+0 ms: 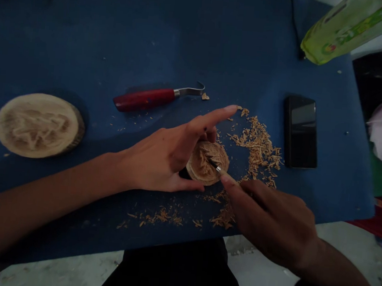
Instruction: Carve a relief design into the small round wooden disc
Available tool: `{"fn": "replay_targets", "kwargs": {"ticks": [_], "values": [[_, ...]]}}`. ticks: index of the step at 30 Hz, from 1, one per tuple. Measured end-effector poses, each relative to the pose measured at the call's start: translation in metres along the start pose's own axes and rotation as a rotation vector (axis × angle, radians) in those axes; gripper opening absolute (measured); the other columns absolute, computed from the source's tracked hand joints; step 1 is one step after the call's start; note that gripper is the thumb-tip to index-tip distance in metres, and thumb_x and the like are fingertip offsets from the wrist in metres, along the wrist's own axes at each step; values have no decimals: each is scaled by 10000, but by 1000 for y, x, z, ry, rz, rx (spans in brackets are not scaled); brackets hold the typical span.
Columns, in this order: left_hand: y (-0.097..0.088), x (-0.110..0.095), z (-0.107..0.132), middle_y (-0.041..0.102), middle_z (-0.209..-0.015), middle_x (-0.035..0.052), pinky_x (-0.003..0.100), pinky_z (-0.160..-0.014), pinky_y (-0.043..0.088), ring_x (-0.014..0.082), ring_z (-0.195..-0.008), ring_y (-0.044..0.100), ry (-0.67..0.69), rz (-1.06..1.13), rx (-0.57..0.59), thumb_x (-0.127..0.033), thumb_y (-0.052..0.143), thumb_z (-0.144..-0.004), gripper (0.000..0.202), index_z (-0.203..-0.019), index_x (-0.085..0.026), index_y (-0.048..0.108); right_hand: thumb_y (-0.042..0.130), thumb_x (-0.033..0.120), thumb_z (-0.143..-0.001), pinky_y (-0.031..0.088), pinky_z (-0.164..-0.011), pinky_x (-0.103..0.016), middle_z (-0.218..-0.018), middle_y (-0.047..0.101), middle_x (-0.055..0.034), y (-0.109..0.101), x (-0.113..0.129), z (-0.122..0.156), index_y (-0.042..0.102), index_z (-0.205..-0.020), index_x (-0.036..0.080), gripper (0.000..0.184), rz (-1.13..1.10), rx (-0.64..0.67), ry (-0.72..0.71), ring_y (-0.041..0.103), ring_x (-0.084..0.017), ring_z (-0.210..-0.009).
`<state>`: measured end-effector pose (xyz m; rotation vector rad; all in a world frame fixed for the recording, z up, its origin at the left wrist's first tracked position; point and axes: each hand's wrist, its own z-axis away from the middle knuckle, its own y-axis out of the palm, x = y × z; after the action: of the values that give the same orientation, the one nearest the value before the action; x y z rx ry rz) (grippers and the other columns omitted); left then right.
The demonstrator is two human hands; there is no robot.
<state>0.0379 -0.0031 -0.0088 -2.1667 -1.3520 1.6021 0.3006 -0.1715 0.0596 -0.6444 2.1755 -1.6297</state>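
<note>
My left hand (170, 157) steadies a small round wood slice (222, 155) on the blue table, thumb at its near side, index finger stretched out above it. The slice has a carved, roughened recess on top. In my right hand (273, 217) is a carving tool (219, 168) with a short metal ferrule, its dark tip touching the carved recess. Most of its handle is hidden by my fingers. Beyond my left hand lies a hook knife (148, 99) with a red handle and curved blade.
Wood shavings (260, 144) are scattered around the slice. A larger oval wood slice (35, 124) with a carved relief lies at the left. On the right are a black phone (300, 132) and a green bottle (345, 34). The blue table's (202, 33) near edge is close to my body.
</note>
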Motion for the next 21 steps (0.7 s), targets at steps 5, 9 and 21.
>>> {"fn": "replay_targets", "kwargs": {"ticks": [5,9,21], "values": [[1,3,0,699,-1598,121,451,-1009,839,304,-1416,840,16,-5,-1,-401,901,-1162,1275,-1993,-395,-66,737,9,-1158,546,-622,-246,-921,828,79,12,-8,-1,764,-1444,251,376,-137,-80,126,746,-79,-696],[1,3,2,711,-1605,132,472,-1011,840,326,-1435,843,0,-33,7,-448,950,-1128,1366,-1989,-403,-110,718,52,-1211,547,-613,-242,-895,832,83,15,-6,0,749,-1445,258,314,-143,-76,164,754,-80,-682],[2,2,1,696,-1593,136,452,-974,843,309,-1421,839,20,-16,-7,-461,856,-1194,1216,-1988,-380,-61,670,30,-1208,524,-599,-294,-929,819,49,6,-7,-1,756,-1436,192,293,-66,-56,62,730,-96,-675]]}}
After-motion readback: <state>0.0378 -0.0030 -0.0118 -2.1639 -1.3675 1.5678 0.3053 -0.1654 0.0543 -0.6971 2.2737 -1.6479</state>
